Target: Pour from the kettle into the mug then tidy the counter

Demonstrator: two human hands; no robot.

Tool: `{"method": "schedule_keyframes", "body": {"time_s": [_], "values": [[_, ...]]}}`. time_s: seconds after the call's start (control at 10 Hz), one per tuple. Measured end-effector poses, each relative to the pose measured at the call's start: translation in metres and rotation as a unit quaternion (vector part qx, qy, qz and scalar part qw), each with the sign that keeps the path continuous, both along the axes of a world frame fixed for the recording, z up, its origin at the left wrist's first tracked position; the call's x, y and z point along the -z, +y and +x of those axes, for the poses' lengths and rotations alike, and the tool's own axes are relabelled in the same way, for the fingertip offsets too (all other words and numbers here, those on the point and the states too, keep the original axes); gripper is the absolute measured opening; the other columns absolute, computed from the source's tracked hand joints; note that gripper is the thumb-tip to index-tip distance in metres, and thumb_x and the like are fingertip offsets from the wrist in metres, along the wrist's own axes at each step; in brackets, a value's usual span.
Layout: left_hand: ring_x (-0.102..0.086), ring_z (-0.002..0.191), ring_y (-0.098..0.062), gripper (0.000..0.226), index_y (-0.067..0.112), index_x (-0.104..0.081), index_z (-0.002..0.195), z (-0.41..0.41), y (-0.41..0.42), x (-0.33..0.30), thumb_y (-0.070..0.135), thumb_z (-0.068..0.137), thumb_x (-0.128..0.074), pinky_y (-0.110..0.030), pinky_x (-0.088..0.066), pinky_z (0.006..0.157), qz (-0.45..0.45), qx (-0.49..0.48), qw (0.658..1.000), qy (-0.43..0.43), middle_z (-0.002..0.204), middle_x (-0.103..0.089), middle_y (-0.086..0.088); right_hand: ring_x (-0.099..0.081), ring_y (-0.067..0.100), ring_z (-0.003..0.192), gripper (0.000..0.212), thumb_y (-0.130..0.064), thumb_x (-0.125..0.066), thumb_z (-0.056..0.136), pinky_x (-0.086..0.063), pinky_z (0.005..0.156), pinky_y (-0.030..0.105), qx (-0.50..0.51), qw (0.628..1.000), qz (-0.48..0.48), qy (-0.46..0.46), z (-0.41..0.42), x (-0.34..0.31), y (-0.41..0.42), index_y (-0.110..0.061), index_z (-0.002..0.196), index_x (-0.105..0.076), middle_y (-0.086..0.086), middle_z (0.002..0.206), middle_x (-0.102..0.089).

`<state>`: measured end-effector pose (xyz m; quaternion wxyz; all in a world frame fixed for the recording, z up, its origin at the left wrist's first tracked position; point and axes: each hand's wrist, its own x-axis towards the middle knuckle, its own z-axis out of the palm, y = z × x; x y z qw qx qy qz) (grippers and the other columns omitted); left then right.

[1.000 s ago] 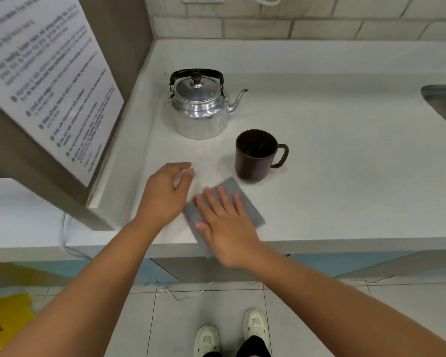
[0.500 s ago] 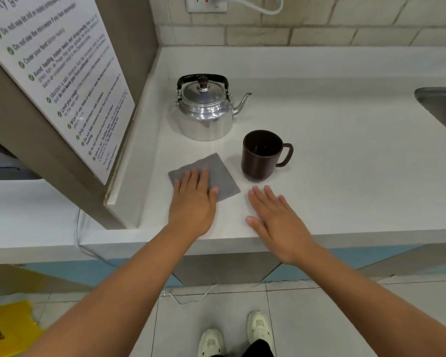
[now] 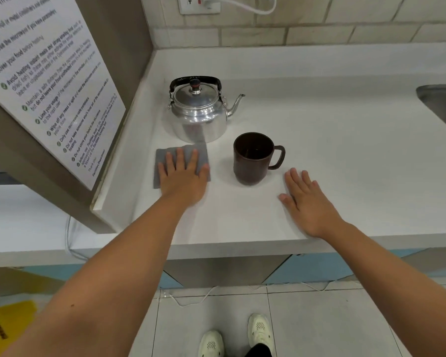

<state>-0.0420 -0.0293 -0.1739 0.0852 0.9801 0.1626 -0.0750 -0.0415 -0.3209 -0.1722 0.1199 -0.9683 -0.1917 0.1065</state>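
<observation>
A shiny metal kettle with a black handle stands at the back left of the white counter, its spout pointing right. In front of it and to the right stands a dark brown mug, handle to the right. A grey cloth lies flat just in front of the kettle. My left hand presses flat on the cloth, fingers spread, covering most of it. My right hand rests flat on the bare counter right of the mug, fingers apart, holding nothing.
A steel sink sits at the right edge. A slanted panel with a printed notice walls the counter's left side. A wall socket with a white cable is above the kettle. A yellow sign lies on the floor.
The cloth passed from under my right hand to under my left, which slid it away from the front edge up to the kettle's base. My right hand moved right, past the mug.
</observation>
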Motion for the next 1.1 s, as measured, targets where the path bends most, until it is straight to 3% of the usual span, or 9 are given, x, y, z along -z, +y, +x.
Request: {"method": "schedule_keyframes", "body": {"time_s": [0.2, 0.3, 0.6, 0.9, 1.0, 1.1], "values": [[0.019, 0.145, -0.028, 0.064, 0.040, 0.011, 0.150, -0.013, -0.026, 0.000, 0.065, 0.095, -0.010, -0.049, 0.014, 0.114, -0.016, 0.082, 0.996, -0.007, 0.161, 0.017, -0.003, 0.013, 0.022, 0.147, 0.064, -0.049, -0.015, 0.098, 0.004, 0.118, 0.036, -0.008, 1.000, -0.002, -0.002, 0.002, 0.001, -0.001, -0.017, 0.151, 0.004, 0.001, 0.161, 0.009], [0.018, 0.145, -0.029, 0.064, 0.039, 0.013, 0.150, -0.027, -0.015, -0.003, 0.063, 0.095, -0.010, -0.050, 0.013, 0.114, -0.007, 0.043, 0.999, 0.007, 0.161, 0.018, -0.004, 0.013, 0.022, 0.147, 0.064, -0.049, -0.015, 0.098, 0.004, 0.118, 0.035, -0.009, 1.000, 0.000, 0.005, 0.000, 0.001, -0.002, -0.017, 0.151, 0.004, 0.002, 0.161, 0.009], [0.018, 0.145, -0.028, 0.068, 0.038, 0.013, 0.150, -0.110, -0.044, 0.009, 0.067, 0.089, 0.003, -0.045, 0.019, 0.112, 0.013, 0.065, 0.997, -0.049, 0.162, 0.014, -0.005, 0.012, 0.023, 0.147, 0.063, -0.047, -0.016, 0.099, 0.004, 0.118, 0.035, -0.008, 1.000, 0.000, -0.006, 0.001, 0.002, -0.002, -0.015, 0.151, 0.003, 0.003, 0.161, 0.008], [0.020, 0.145, -0.029, 0.066, 0.038, 0.016, 0.148, -0.111, -0.046, 0.001, 0.067, 0.090, -0.002, -0.049, 0.014, 0.115, 0.012, 0.070, 0.997, -0.015, 0.161, 0.017, -0.005, 0.010, 0.024, 0.148, 0.064, -0.047, -0.016, 0.099, 0.003, 0.118, 0.036, -0.014, 1.000, -0.002, -0.006, -0.001, 0.000, -0.002, -0.014, 0.151, 0.001, 0.004, 0.162, 0.006], [0.011, 0.147, -0.030, 0.071, 0.038, 0.007, 0.151, -0.105, -0.040, -0.018, 0.071, 0.090, -0.011, -0.050, 0.002, 0.116, 0.005, 0.093, 0.994, 0.063, 0.162, 0.011, -0.004, 0.005, 0.024, 0.148, 0.065, -0.048, -0.020, 0.099, -0.004, 0.119, 0.037, -0.016, 1.000, -0.002, 0.002, 0.000, -0.006, -0.001, -0.014, 0.151, -0.003, 0.004, 0.162, 0.001], [-0.024, 0.142, -0.029, 0.071, 0.036, -0.023, 0.150, -0.080, -0.027, -0.060, 0.073, 0.089, -0.026, -0.046, -0.027, 0.107, -0.036, 0.099, 0.985, 0.136, 0.160, -0.020, -0.001, -0.013, 0.025, 0.147, 0.060, -0.045, -0.029, 0.099, -0.019, 0.118, 0.041, -0.026, 0.998, -0.016, 0.048, 0.011, -0.026, -0.005, -0.013, 0.150, -0.021, 0.006, 0.161, -0.014]]}}
